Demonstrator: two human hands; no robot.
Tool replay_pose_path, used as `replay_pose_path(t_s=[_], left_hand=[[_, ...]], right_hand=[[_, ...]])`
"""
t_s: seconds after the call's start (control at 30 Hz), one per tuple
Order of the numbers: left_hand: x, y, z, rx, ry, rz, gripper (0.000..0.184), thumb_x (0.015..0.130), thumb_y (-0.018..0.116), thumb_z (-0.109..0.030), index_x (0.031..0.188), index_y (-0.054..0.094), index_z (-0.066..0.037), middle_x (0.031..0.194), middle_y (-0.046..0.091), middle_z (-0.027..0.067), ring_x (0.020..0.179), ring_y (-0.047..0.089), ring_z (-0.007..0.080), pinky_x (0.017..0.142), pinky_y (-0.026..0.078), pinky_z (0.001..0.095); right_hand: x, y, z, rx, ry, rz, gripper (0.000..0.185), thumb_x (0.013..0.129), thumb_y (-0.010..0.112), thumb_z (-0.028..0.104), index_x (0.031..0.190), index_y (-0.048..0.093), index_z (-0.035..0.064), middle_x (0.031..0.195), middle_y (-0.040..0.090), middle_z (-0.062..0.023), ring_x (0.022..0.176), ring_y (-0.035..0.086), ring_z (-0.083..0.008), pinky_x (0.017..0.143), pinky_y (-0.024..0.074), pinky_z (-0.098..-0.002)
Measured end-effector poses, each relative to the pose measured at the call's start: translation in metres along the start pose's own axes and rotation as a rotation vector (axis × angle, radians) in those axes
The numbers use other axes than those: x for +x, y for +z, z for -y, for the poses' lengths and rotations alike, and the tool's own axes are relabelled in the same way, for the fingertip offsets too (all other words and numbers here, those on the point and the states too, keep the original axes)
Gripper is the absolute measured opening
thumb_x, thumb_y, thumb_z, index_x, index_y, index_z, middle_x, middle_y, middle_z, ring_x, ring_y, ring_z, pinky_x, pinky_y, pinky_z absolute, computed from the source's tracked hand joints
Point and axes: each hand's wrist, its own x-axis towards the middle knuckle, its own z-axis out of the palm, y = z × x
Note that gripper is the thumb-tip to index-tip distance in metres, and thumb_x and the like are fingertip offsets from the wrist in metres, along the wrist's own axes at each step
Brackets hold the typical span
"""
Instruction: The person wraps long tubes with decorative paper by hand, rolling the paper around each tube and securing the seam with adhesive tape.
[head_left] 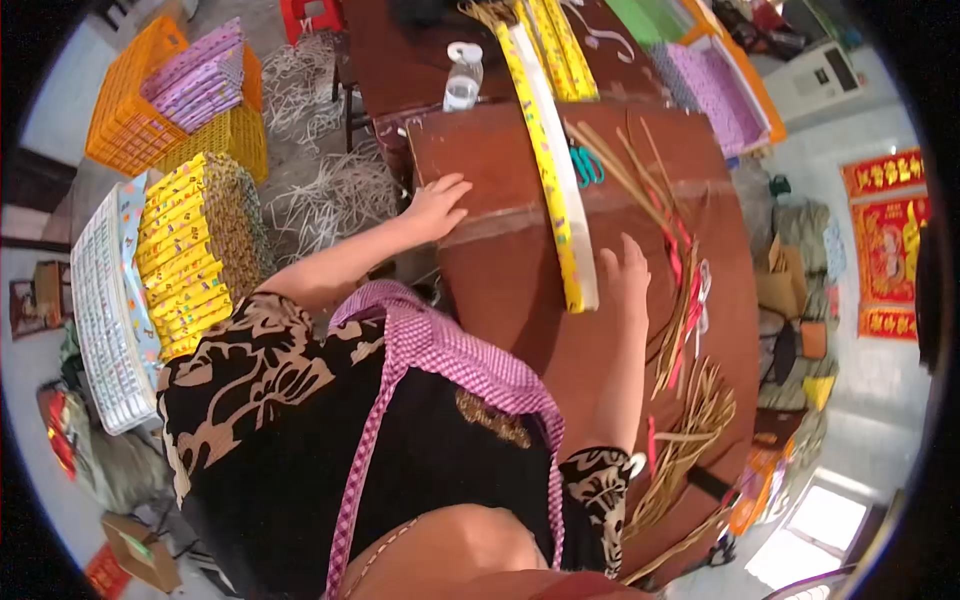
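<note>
A long yellow patterned strip with a white side [553, 190] lies lengthwise across the brown table [490, 260]. To its left, my left hand [437, 207] rests at the table's edge, fingers apart and holding nothing. My right hand [627, 272] is just right of the strip's near end, fingers stretched out, nothing visible in them. Whether it touches the strip I cannot tell. Teal-handled scissors [587, 166] lie beside the strip, their blades not plainly visible. Brown dried stalks [692, 430] with red ribbon [675, 265] run along the table's right side.
More yellow strips [563, 50] and a clear bottle [462, 78] are at the far end. On the left stand a white basket of yellow bundles [105, 310] and an orange crate [125, 105]. Pale shreds [340, 200] cover the floor. Another orange-rimmed crate [750, 80] stands far right.
</note>
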Motion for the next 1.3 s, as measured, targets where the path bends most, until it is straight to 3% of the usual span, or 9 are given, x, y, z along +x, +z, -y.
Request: replay_pose_path(t_s=[0.07, 0.1, 0.2, 0.33, 0.5, 0.7, 0.87, 1.07, 1.3], left_hand=[[0.016, 0.02, -0.003, -0.016, 0.12, 0.072, 0.054, 0.089, 0.065, -0.021, 0.139, 0.049, -0.007, 0.146, 0.044, 0.0206, 0.132, 0.044, 0.0434, 0.107, 0.04, 0.0491], [0.024, 0.034, -0.008, -0.017, 0.129, 0.089, 0.054, 0.089, 0.065, -0.021, 0.139, 0.049, -0.007, 0.146, 0.044, 0.0206, 0.132, 0.044, 0.0434, 0.107, 0.04, 0.0491], [0.048, 0.067, -0.027, -0.09, 0.207, 0.087, 0.051, 0.087, 0.065, -0.021, 0.135, 0.052, -0.009, 0.144, 0.046, 0.0183, 0.125, 0.049, 0.0428, 0.103, 0.043, 0.0508], [0.072, 0.091, -0.042, -0.079, 0.189, 0.115, 0.053, 0.087, 0.065, -0.021, 0.136, 0.051, -0.008, 0.145, 0.046, 0.0173, 0.124, 0.05, 0.0427, 0.103, 0.044, 0.05], [0.085, 0.095, -0.041, -0.114, 0.201, 0.127, 0.05, 0.086, 0.065, -0.02, 0.133, 0.052, -0.006, 0.137, 0.051, 0.0169, 0.119, 0.053, 0.0407, 0.1, 0.045, 0.0488], [0.115, 0.087, -0.044, -0.155, 0.111, 0.036, 0.035, 0.086, 0.064, -0.016, 0.119, 0.061, -0.003, 0.125, 0.057, 0.0152, 0.114, 0.055, 0.0387, 0.096, 0.046, 0.049], [0.128, 0.089, -0.044, 0.003, 0.286, -0.013, 0.033, 0.085, 0.067, -0.013, 0.117, 0.062, -0.008, 0.124, 0.054, 0.0137, 0.112, 0.054, 0.0352, 0.093, 0.045, 0.0475], [0.133, 0.085, -0.049, 0.086, 0.403, 0.006, 0.038, 0.085, 0.069, -0.013, 0.122, 0.06, -0.014, 0.129, 0.049, 0.0109, 0.115, 0.051, 0.0326, 0.094, 0.042, 0.0458], [0.141, 0.092, -0.048, 0.147, 0.497, -0.107, 0.041, 0.083, 0.072, -0.019, 0.123, 0.061, -0.015, 0.125, 0.052, 0.0075, 0.111, 0.052, 0.0268, 0.089, 0.041, 0.0422]], right_hand=[[-0.013, 0.009, -0.008, 0.118, 0.072, 0.256, 0.068, 0.089, 0.068, 0.041, 0.142, 0.044, 0.0069, 0.143, 0.049, -0.0166, 0.13, 0.046, -0.0391, 0.1, 0.0363, -0.0601], [-0.025, 0.015, -0.005, 0.121, 0.091, 0.254, 0.068, 0.089, 0.068, 0.041, 0.142, 0.044, 0.0069, 0.143, 0.049, -0.0166, 0.13, 0.046, -0.0391, 0.1, 0.0363, -0.0601], [-0.046, 0.043, 0.012, -0.072, 0.117, 0.152, 0.084, 0.083, 0.071, 0.051, 0.147, 0.036, 0.0067, 0.15, 0.039, -0.0196, 0.133, 0.042, -0.0406, 0.102, 0.0363, -0.0594], [-0.058, 0.053, 0.037, -0.169, 0.078, -0.028, 0.084, 0.083, 0.072, 0.05, 0.145, 0.038, 0.0051, 0.15, 0.039, -0.0201, 0.132, 0.042, -0.0411, 0.103, 0.0351, -0.0592], [-0.073, 0.07, 0.05, -0.187, -0.066, -0.283, 0.067, 0.079, 0.079, 0.036, 0.131, 0.051, 0.0059, 0.128, 0.054, -0.0147, 0.118, 0.051, -0.0351, 0.096, 0.0395, -0.051], [-0.06, 0.073, 0.049, -0.22, 0.024, -0.168, 0.063, 0.078, 0.078, 0.034, 0.129, 0.052, 0.007, 0.121, 0.058, -0.0125, 0.105, 0.056, -0.0332, 0.091, 0.0418, -0.0476], [-0.049, 0.071, 0.035, -0.181, 0.075, 0.003, 0.049, 0.08, 0.076, 0.027, 0.122, 0.058, 0.0088, 0.115, 0.062, -0.0115, 0.102, 0.058, -0.0324, 0.089, 0.0431, -0.0477], [0.041, 0.051, 0.008, 0.011, -0.068, -0.144, 0.017, 0.087, 0.065, 0.016, 0.103, 0.066, 0.0094, 0.103, 0.067, -0.0125, 0.093, 0.062, -0.0357, 0.078, 0.0481, -0.0495], [0.173, 0.119, -0.008, 0.031, -0.088, -0.103, 0.03, 0.084, 0.067, 0.018, 0.107, 0.068, 0.0003, 0.103, 0.067, -0.0208, 0.1, 0.06, -0.0415, 0.089, 0.0482, -0.0489]])
